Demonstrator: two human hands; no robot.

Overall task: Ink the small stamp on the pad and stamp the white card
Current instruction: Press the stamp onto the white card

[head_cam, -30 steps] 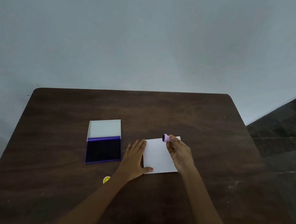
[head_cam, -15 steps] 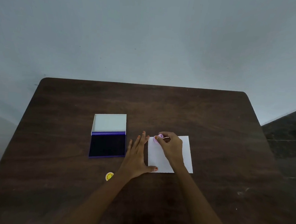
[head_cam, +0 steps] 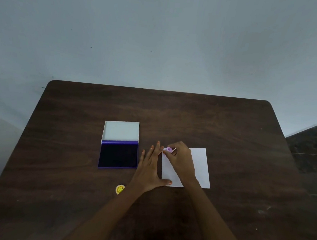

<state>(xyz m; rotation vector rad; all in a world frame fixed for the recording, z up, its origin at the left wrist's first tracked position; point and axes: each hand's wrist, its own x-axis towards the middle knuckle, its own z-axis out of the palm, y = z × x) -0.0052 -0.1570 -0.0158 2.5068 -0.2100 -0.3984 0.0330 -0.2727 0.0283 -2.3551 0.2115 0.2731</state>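
A white card (head_cam: 200, 165) lies on the dark wooden table (head_cam: 228, 124). My right hand (head_cam: 181, 158) grips a small purple stamp (head_cam: 169, 149) in its fingertips and holds it down at the card's far left corner. My left hand (head_cam: 149, 169) lies flat beside the card's left edge, fingers spread, with the thumb on the card's near left corner. To the left, the ink pad (head_cam: 118, 156) sits with its white lid (head_cam: 121, 131) folded back, showing dark blue ink.
A small round yellow cap with a smiley face (head_cam: 120, 189) lies near my left wrist. A pale wall rises behind the table's far edge. Dark floor shows past the right edge of the table.
My right hand has swung the stamp from above the card's far edge down to the card's far left corner. My left hand has stayed flat at the card's edge. The view has shifted slightly.
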